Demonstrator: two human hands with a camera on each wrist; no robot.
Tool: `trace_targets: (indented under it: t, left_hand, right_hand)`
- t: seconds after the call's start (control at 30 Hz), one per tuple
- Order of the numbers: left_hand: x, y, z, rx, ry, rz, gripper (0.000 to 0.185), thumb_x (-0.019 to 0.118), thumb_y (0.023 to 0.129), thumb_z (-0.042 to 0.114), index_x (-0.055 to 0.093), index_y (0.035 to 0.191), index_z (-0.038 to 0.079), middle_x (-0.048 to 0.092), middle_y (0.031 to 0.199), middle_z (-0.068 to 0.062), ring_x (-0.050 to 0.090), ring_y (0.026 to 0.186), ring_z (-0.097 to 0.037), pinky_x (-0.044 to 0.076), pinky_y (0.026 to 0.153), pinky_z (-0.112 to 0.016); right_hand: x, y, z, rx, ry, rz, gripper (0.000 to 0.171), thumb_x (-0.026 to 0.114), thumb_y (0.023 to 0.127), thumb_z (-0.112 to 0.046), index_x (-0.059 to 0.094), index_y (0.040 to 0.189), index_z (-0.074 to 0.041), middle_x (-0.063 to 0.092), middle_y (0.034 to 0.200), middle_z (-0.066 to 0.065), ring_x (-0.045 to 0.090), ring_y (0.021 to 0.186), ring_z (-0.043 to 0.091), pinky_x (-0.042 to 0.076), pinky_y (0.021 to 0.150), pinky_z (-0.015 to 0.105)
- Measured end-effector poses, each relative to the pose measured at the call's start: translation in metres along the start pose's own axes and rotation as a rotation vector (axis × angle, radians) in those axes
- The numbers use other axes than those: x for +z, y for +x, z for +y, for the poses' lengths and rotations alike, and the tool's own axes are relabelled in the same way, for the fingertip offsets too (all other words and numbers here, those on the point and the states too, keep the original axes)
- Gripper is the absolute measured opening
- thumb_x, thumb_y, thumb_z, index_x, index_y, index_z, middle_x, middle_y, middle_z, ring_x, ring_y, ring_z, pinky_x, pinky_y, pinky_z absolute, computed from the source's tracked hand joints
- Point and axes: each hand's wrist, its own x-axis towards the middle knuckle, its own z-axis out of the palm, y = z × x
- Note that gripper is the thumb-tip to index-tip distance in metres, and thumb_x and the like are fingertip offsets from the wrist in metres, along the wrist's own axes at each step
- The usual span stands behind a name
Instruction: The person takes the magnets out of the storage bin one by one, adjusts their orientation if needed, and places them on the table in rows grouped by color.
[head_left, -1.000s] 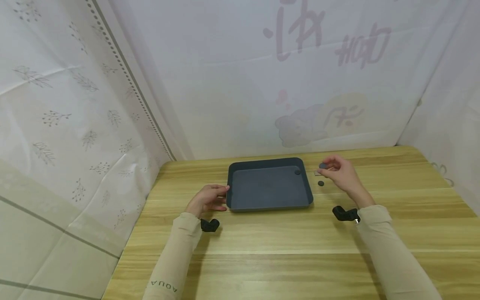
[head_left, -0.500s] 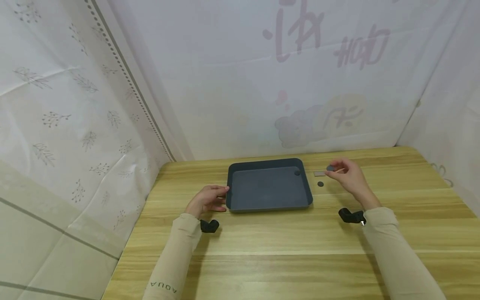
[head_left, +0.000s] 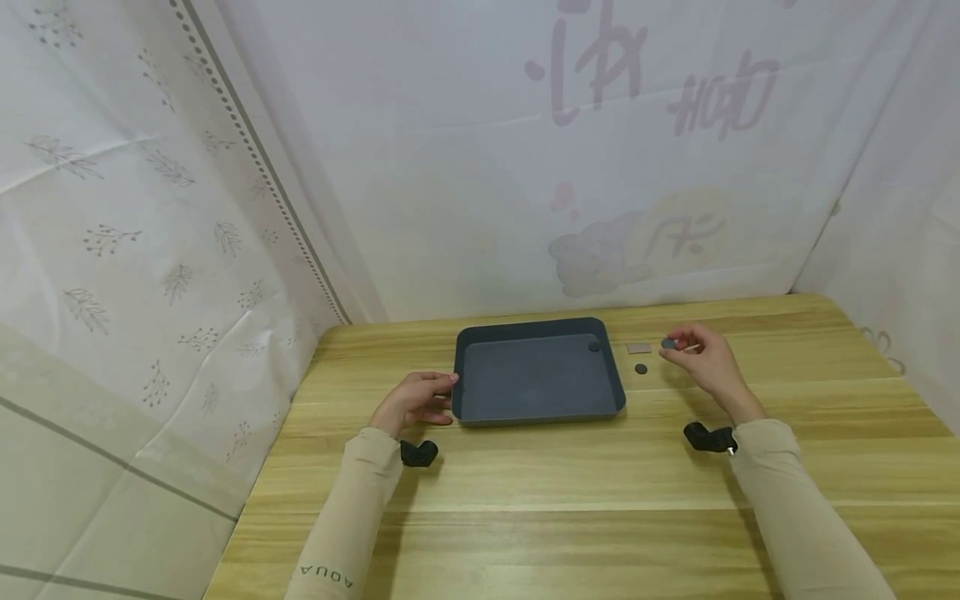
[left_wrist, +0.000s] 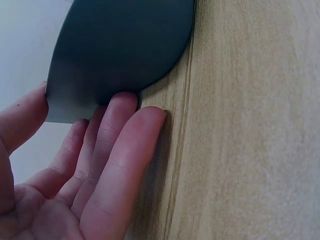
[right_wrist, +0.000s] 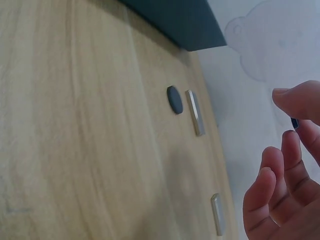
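Observation:
A dark rectangular tray (head_left: 536,379) lies on the wooden table. At its left wall, my left hand (head_left: 420,398) has the thumb at the rim and relaxed fingers against the outer side (left_wrist: 115,45). My right hand (head_left: 707,362) pinches a small dark disc (head_left: 669,343) between thumb and fingers, above the table right of the tray. In the right wrist view the fingers mostly cover that disc (right_wrist: 295,123). A second dark disc (head_left: 641,368) and a flat pale rectangular piece (head_left: 639,348) lie between tray and right hand. Another dark disc (head_left: 594,345) is in the tray's far right corner.
Besides the rectangular piece (right_wrist: 195,112) by the disc, the right wrist view shows another silvery bar (right_wrist: 217,215) on the table near its far edge. Patterned curtains (head_left: 480,208) hang behind and left of the wooden table (head_left: 540,533).
My right hand has moved right, away from the tray, with the disc pinched in it. The pale rectangular piece has come into full view. My left hand stays at the tray.

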Motion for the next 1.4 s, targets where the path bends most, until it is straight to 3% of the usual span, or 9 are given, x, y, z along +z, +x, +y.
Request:
trace_targets:
  t: [0.3, 0.63, 0.93, 1.4]
  left_hand:
    - [0.0, -0.001, 0.001, 0.004, 0.002, 0.003, 0.044, 0.059, 0.097, 0.031, 0.054, 0.126, -0.001, 0.058, 0.11, -0.012, 0.062, 0.084, -0.016, 0.06, 0.075, -0.041]
    - [0.0, -0.001, 0.001, 0.0, 0.002, 0.004, 0.044, 0.06, 0.097, 0.031, 0.055, 0.127, -0.001, 0.059, 0.111, -0.012, 0.063, 0.085, -0.017, 0.06, 0.074, -0.04]
    - [0.001, -0.001, 0.001, -0.006, -0.016, 0.001, 0.038, 0.059, 0.097, 0.03, 0.056, 0.124, 0.002, 0.058, 0.103, -0.008, 0.062, 0.079, -0.015, 0.06, 0.071, -0.038]
    - [-0.002, 0.0, 0.0, -0.002, -0.008, -0.017, 0.043, 0.06, 0.097, 0.032, 0.056, 0.127, 0.002, 0.058, 0.106, -0.009, 0.062, 0.08, -0.016, 0.06, 0.074, -0.04]
  right_hand:
    - [0.0, -0.002, 0.009, 0.043, -0.009, -0.042, 0.04, 0.067, 0.092, -0.03, 0.058, 0.119, -0.001, 0.052, 0.102, 0.012, 0.053, 0.077, 0.004, 0.052, 0.06, 0.024]
    - [0.002, -0.002, 0.015, 0.078, -0.05, -0.074, 0.04, 0.067, 0.092, -0.029, 0.06, 0.12, -0.002, 0.055, 0.1, 0.011, 0.053, 0.082, 0.01, 0.05, 0.064, 0.021]
    - [0.008, -0.003, 0.018, 0.035, -0.081, -0.076, 0.034, 0.068, 0.09, -0.019, 0.063, 0.116, 0.002, 0.058, 0.095, 0.011, 0.053, 0.082, 0.012, 0.045, 0.07, 0.023]
    - [0.014, 0.001, 0.025, 0.045, -0.118, -0.101, 0.03, 0.07, 0.088, -0.018, 0.065, 0.111, 0.001, 0.058, 0.092, 0.01, 0.05, 0.081, 0.017, 0.042, 0.067, 0.024]
